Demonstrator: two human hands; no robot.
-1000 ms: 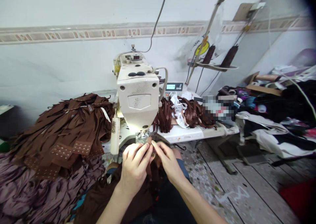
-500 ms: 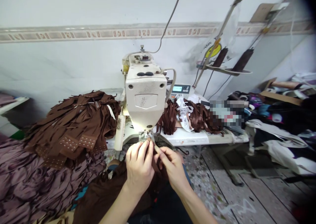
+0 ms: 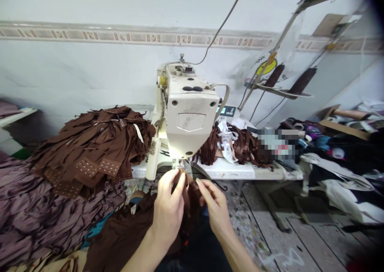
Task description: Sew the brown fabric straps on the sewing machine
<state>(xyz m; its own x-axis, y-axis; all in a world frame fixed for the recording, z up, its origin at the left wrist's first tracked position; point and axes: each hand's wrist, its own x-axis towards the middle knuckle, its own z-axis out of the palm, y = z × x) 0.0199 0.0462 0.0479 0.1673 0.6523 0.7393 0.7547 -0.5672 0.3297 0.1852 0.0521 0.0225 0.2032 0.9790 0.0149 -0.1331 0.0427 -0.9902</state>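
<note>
Just in front of the needle area of a white sewing machine [image 3: 192, 116], both hands hold brown fabric [image 3: 129, 232]. My left hand [image 3: 169, 202] pinches the fabric close to the presser foot [image 3: 179, 164], fingers bent over it. Its fingertips partly hide the edge under the foot. My right hand [image 3: 214, 202] grips another part of the same fabric a little to the right, thumb and forefinger together. From there the brown cloth hangs down over the lap. A lit lamp brightens the needle area.
Left of the machine lies a heap of brown garment pieces [image 3: 96, 144], some with studs. Mauve cloth [image 3: 45, 216] is piled below it. Brown and white strips [image 3: 228, 142] lie on the machine table [image 3: 228, 172]. Thread cones [image 3: 303, 80] stand on a rack at right.
My right hand has moved slightly away from my left, spreading the fabric between them. My left fingers have shifted on the cloth. The camera view has turned slightly left.
</note>
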